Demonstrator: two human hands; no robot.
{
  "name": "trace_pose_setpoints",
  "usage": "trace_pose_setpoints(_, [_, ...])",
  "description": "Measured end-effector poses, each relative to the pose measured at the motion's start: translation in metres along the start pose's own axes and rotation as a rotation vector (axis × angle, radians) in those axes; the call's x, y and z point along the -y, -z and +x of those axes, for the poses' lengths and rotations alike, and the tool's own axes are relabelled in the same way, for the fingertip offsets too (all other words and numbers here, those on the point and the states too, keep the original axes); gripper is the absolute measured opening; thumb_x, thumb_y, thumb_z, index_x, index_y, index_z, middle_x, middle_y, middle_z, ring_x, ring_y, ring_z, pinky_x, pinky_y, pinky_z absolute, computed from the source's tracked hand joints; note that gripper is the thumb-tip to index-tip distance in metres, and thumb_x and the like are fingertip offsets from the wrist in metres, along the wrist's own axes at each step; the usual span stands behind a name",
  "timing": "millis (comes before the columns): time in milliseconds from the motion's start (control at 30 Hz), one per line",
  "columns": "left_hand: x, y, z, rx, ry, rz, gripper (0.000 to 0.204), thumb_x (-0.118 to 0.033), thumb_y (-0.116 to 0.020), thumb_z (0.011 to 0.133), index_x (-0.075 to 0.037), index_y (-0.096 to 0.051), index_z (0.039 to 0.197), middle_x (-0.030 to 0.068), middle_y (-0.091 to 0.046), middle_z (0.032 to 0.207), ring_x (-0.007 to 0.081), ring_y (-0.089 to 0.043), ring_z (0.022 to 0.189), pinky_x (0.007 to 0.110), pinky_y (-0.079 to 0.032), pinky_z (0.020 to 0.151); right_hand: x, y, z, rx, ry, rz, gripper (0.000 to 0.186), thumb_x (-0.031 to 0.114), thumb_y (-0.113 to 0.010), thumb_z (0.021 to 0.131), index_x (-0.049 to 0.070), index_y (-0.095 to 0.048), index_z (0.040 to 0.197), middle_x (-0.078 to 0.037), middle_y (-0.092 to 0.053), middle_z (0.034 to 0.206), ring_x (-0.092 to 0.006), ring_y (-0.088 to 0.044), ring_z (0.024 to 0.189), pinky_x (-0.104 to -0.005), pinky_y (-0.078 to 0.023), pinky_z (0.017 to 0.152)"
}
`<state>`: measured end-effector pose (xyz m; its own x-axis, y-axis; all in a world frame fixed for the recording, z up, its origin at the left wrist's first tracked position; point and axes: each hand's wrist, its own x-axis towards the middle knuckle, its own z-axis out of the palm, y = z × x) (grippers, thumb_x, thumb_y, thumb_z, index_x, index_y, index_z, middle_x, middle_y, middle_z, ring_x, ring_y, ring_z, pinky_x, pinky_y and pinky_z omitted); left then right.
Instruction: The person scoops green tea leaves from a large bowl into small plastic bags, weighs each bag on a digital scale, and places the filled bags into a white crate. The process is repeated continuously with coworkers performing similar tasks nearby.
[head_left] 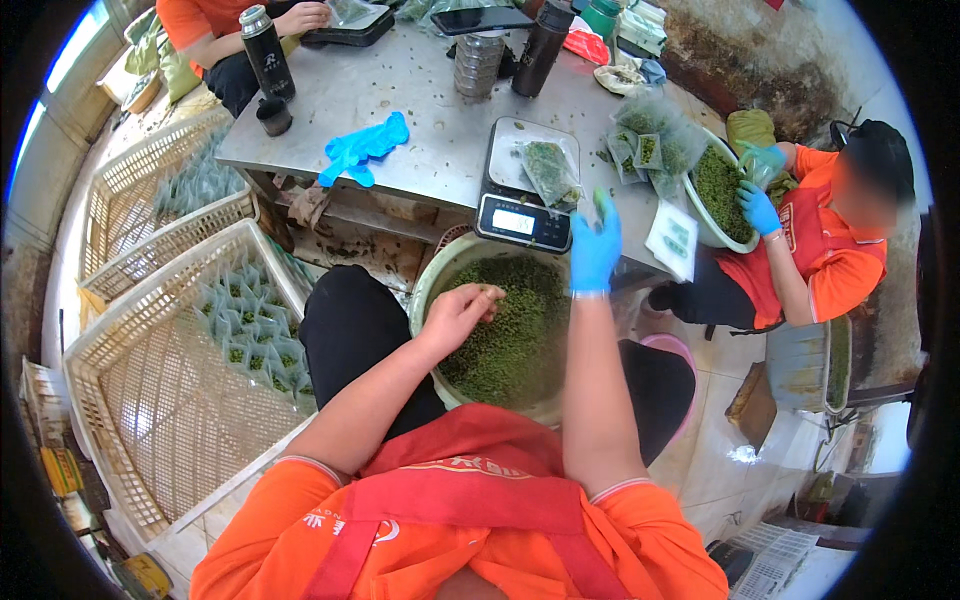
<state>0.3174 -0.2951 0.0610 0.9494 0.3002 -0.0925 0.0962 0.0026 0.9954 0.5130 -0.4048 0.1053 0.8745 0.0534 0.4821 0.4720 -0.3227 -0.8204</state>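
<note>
My bare left hand (465,315) hovers over a round pale basin (424,290) of small green berries that look like peppercorns (515,335). Its fingers are curled together, and whatever they may hold is hidden. My right hand (597,245), in a blue glove with green-stained fingertips, is open beside the right edge of a digital scale (525,222) with a lit display. A clear plastic bag of the green berries (550,172) lies on the scale's metal pan, just left of my right fingertips, apart from them.
The metal table (440,130) carries a blue glove (365,150), a dark flask (265,55), a cup (273,116) and filled bags (650,140). Crates (150,440) with bags stand left. At right, a gloved co-worker (815,230) handles a bag by another basin (735,238). Another person sits across the table.
</note>
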Motion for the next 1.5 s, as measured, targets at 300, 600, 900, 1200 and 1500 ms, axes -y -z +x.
trace_pose_setpoints(300, [-0.021,-0.003,-0.003,0.119,-0.117,-0.267,0.043,-0.033,-0.037,0.097,-0.001,-0.054,0.119,0.0078,-0.034,0.14,0.0179,-0.035,0.126,0.033,-0.022,0.105,0.038,0.049,-0.114,0.809,-0.887,0.786,0.031,0.013,-0.057,0.087,0.002,-0.053,0.116,-0.009,-0.061,0.101,-0.0182,-0.063,0.077,-0.0295,-0.054,0.068])
trace_pose_setpoints(600, [-0.017,0.001,-0.003,0.006,0.038,-0.302,0.043,-0.035,-0.044,0.094,-0.003,-0.049,0.122,0.0079,-0.054,0.122,0.0184,-0.053,0.107,0.033,-0.036,0.096,0.043,0.064,-0.101,0.647,-0.985,0.87,0.017,0.006,-0.057,0.085,0.002,-0.058,0.101,-0.01,-0.064,0.091,-0.0178,-0.063,0.075,-0.0296,-0.054,0.066])
trace_pose_setpoints(900, [0.001,0.016,0.009,-0.183,0.055,-0.248,0.033,-0.026,-0.048,0.093,0.001,-0.051,0.114,0.0089,-0.06,0.105,0.016,-0.061,0.084,0.028,-0.046,0.078,0.036,0.038,-0.028,0.395,-0.604,0.769,0.022,0.005,-0.056,0.085,-0.001,-0.058,0.107,-0.011,-0.063,0.095,-0.0213,-0.064,0.08,-0.0309,-0.054,0.073])
trace_pose_setpoints(1200, [-0.001,0.015,0.011,-0.246,0.044,-0.254,0.024,-0.018,-0.053,0.091,0.001,-0.053,0.106,0.0093,-0.062,0.1,0.0134,-0.061,0.075,0.026,-0.047,0.074,-0.068,0.041,-0.109,0.71,-0.421,-0.048,0.031,0.016,-0.066,0.077,0.004,-0.061,0.106,-0.013,-0.065,0.092,-0.0243,-0.063,0.078,-0.0322,-0.051,0.068])
trace_pose_setpoints(1500, [0.004,0.011,0.011,-0.219,0.054,-0.192,0.02,-0.012,-0.054,0.089,0.002,-0.054,0.103,0.0075,-0.063,0.095,0.0123,-0.059,0.075,0.025,-0.049,0.07,-0.069,0.029,-0.129,0.759,-0.225,-0.197,0.026,0.017,-0.068,0.075,0.008,-0.064,0.099,-0.01,-0.059,0.101,-0.0241,-0.061,0.082,-0.0334,-0.05,0.073])
